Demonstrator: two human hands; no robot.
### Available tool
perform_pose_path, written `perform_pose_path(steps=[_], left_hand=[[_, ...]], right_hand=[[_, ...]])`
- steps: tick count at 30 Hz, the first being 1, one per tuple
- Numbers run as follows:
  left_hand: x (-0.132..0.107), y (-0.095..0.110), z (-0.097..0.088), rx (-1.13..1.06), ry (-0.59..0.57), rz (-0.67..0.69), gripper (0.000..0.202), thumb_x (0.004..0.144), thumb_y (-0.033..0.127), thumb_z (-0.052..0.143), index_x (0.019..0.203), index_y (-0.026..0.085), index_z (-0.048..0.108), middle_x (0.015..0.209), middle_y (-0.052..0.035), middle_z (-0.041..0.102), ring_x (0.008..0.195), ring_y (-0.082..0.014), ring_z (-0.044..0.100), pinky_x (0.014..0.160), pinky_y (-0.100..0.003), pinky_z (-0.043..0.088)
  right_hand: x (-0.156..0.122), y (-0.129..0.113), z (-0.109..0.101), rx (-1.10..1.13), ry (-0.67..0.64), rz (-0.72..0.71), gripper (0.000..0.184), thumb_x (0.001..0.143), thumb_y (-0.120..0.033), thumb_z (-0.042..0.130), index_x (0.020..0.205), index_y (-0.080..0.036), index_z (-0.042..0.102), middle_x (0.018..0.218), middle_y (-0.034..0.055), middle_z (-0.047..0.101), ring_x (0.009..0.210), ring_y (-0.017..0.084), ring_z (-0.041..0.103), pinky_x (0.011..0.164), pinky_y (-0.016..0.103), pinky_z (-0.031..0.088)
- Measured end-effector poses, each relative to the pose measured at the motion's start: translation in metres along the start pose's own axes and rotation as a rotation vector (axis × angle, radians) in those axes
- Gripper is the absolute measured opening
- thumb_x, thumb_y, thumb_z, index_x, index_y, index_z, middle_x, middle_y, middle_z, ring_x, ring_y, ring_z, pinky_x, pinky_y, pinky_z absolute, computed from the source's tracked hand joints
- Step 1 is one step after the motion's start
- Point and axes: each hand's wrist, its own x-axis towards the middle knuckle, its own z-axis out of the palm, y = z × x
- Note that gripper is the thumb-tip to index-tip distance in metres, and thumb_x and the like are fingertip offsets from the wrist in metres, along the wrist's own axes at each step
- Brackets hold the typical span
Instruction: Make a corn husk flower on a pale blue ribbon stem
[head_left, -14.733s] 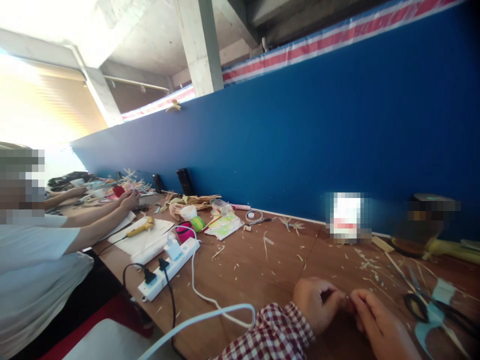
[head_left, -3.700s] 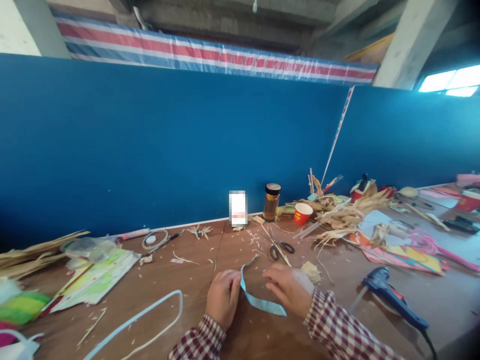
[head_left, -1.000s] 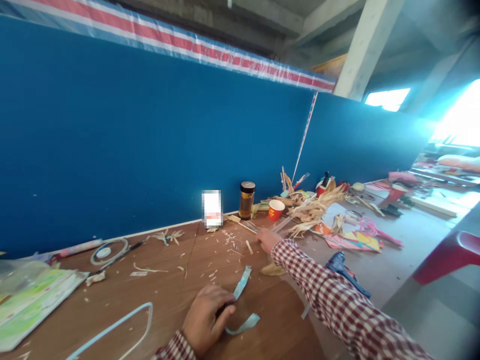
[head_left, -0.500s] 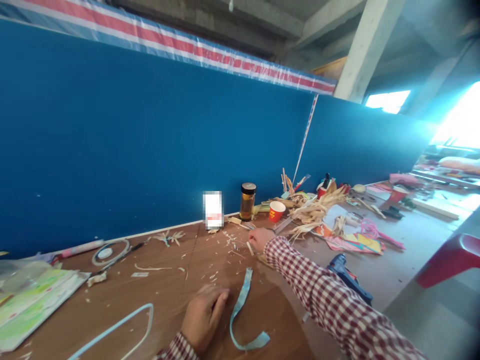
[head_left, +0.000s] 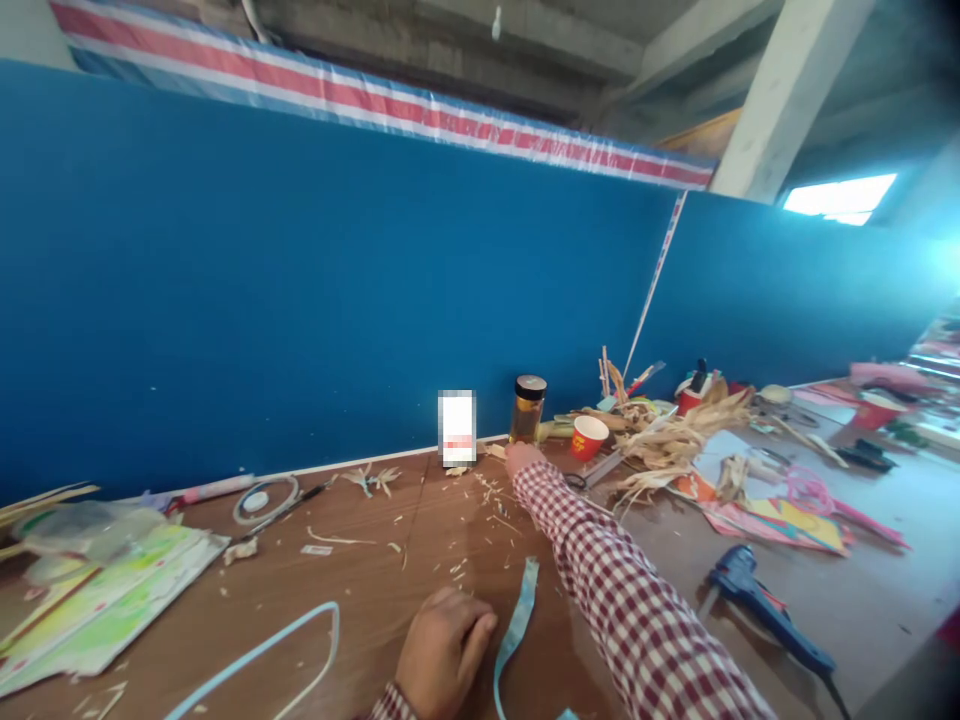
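My left hand rests on the brown table, fingers curled under and thumb alongside; nothing shows in it. A light-blue ribbon strip lies just to its right. My right hand is stretched far forward, in front of the dark-lidded jar of amber liquid. Its fingers point away and are mostly hidden, so whether it touches the jar or holds anything cannot be made out. A pale husk piece lies close by on the left, near a blurred-out white object. Small pale scraps are scattered nearer to me.
To the right are a red paper cup, scissors, dried corn husks, coloured paper and a blue glue gun. On the left are a green-white sheet and a bent light-blue strip. A blue partition stands behind.
My right hand has moved forward, from beside the scraps to in front of the jar. My left hand stays on the table. The view has swung left, shifting everything rightward.
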Motion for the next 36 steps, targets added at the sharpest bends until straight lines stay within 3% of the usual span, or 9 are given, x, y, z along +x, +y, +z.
perform_pose_path(steps=[5,10,12,15,18,22,25,31,36], left_hand=[[0.0,0.002,-0.001,-0.006,0.048,0.0,0.027,0.086,0.027,0.042,0.08,0.021,0.068,0.075,-0.0065,0.067,0.073,-0.0174,0.059,0.069,-0.029,0.047],[0.002,-0.006,-0.002,-0.112,0.2,-0.088,0.023,0.084,0.03,0.046,0.086,0.021,0.068,0.083,-0.0073,0.068,0.08,-0.0183,0.062,0.075,-0.031,0.049],[0.004,-0.011,-0.001,-0.225,0.293,-0.185,0.024,0.08,0.033,0.051,0.094,0.02,0.065,0.093,-0.0085,0.068,0.088,-0.0199,0.062,0.079,-0.033,0.049],[0.007,-0.014,-0.001,-0.503,0.353,-0.333,0.036,0.078,0.037,0.054,0.106,0.015,0.058,0.098,-0.0102,0.067,0.087,-0.0202,0.063,0.077,-0.034,0.051],[0.008,-0.013,-0.001,-0.635,0.362,-0.391,0.034,0.074,0.039,0.059,0.095,0.013,0.062,0.09,-0.0095,0.069,0.083,-0.0209,0.064,0.076,-0.034,0.051],[0.007,-0.012,-0.002,-0.755,0.387,-0.453,0.039,0.067,0.039,0.066,0.096,0.013,0.063,0.083,-0.0076,0.069,0.075,-0.0199,0.064,0.071,-0.033,0.052],[0.006,-0.014,-0.002,-0.813,0.374,-0.469,0.034,0.066,0.038,0.067,0.089,0.013,0.065,0.076,-0.005,0.068,0.067,-0.017,0.063,0.065,-0.03,0.052],[0.005,-0.02,-0.001,-0.83,0.331,-0.476,0.031,0.069,0.04,0.065,0.082,0.012,0.067,0.072,-0.0044,0.067,0.065,-0.0156,0.061,0.062,-0.027,0.052],[0.004,-0.015,0.0,-0.874,0.261,-0.514,0.043,0.068,0.04,0.066,0.101,0.013,0.064,0.083,-0.0071,0.068,0.067,-0.0151,0.061,0.06,-0.026,0.051]], right_hand=[[-0.012,-0.001,-0.007,0.05,0.126,0.005,0.021,0.088,-0.026,0.046,0.101,-0.014,0.057,0.103,0.0093,0.058,0.093,0.019,0.056,0.078,0.035,0.046],[-0.068,-0.009,-0.018,0.175,0.224,-0.063,0.018,0.087,-0.027,0.042,0.09,-0.018,0.057,0.087,0.0051,0.061,0.078,0.015,0.057,0.067,0.024,0.042],[-0.102,-0.019,-0.011,0.234,0.253,-0.144,0.013,0.084,-0.029,0.048,0.086,-0.02,0.056,0.085,0.002,0.061,0.08,0.014,0.056,0.071,0.023,0.041],[-0.147,-0.037,0.009,0.498,0.334,-0.411,0.004,0.075,-0.023,0.058,0.077,-0.02,0.057,0.093,0.0031,0.059,0.089,0.016,0.054,0.079,0.026,0.04],[-0.17,-0.048,0.029,0.681,0.319,-0.526,0.003,0.073,-0.018,0.058,0.075,-0.02,0.058,0.106,0.0054,0.055,0.097,0.018,0.051,0.083,0.028,0.04],[-0.171,-0.047,0.044,0.94,0.209,-0.431,0.008,0.075,-0.023,0.057,0.069,-0.019,0.056,0.078,0.0025,0.059,0.073,0.015,0.055,0.066,0.026,0.043],[-0.166,-0.041,0.047,1.133,0.048,-0.327,0.014,0.075,-0.03,0.058,0.068,-0.018,0.053,0.058,-0.003,0.052,0.054,0.011,0.047,0.052,0.022,0.038],[-0.163,-0.038,0.049,1.278,-0.015,-0.327,0.019,0.075,-0.036,0.059,0.071,-0.018,0.053,0.059,-0.0035,0.053,0.054,0.01,0.046,0.05,0.021,0.035],[-0.161,-0.039,0.048,1.419,-0.064,-0.339,0.019,0.074,-0.03,0.059,0.087,-0.019,0.052,0.07,-0.0011,0.059,0.06,0.011,0.054,0.057,0.023,0.042]])
